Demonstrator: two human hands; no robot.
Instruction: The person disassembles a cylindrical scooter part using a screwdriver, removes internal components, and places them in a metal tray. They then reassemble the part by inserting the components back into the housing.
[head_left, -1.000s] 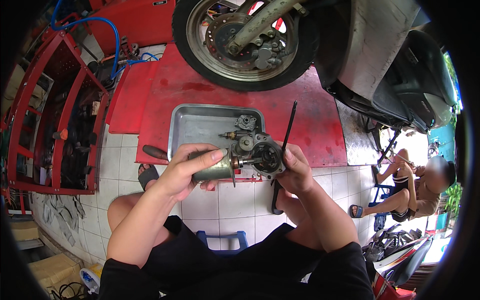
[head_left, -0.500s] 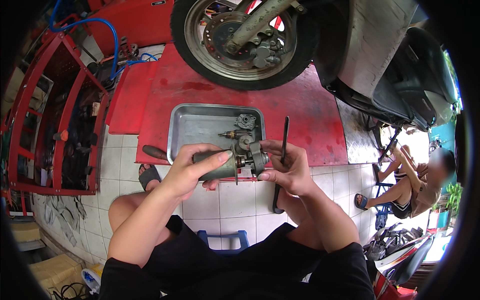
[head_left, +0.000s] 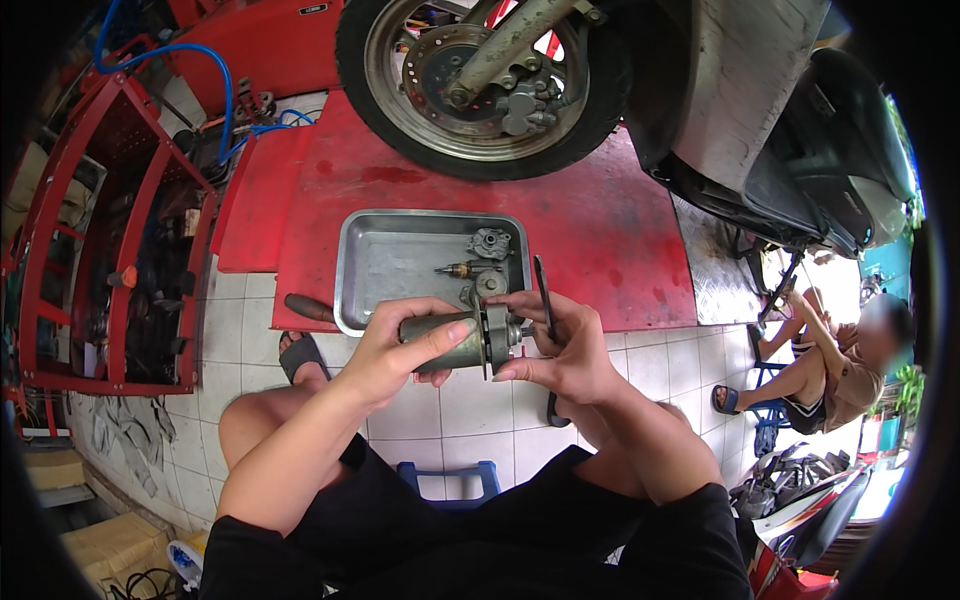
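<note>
A motor with a dull grey-green cylindrical body (head_left: 424,328) lies level in front of me, above the near edge of the tray. My left hand (head_left: 378,352) is closed around this body, thumb along its side. On its right end sits a grey metal end cover (head_left: 498,338) with a short shaft poking out. My right hand (head_left: 580,350) pinches the cover between thumb and fingers. A slim dark rod-like tool (head_left: 545,290) also stands up from the right hand's fingers; its lower part is hidden. Cover and body meet closely, with a thin plate edge showing between them.
On the red platform (head_left: 620,270) rests a metal tray (head_left: 345,270) with several metal parts (head_left: 488,243) at its right. A tool handle (head_left: 308,307) lies left of it. Beyond is a scooter's front wheel (head_left: 490,160). A red rack (head_left: 150,240) stands left; another person (head_left: 850,365) sits right.
The cover has moved left against the motor body, closing the gap where the shaft showed. My right hand has shifted left with it, and the dark tool has tilted.
</note>
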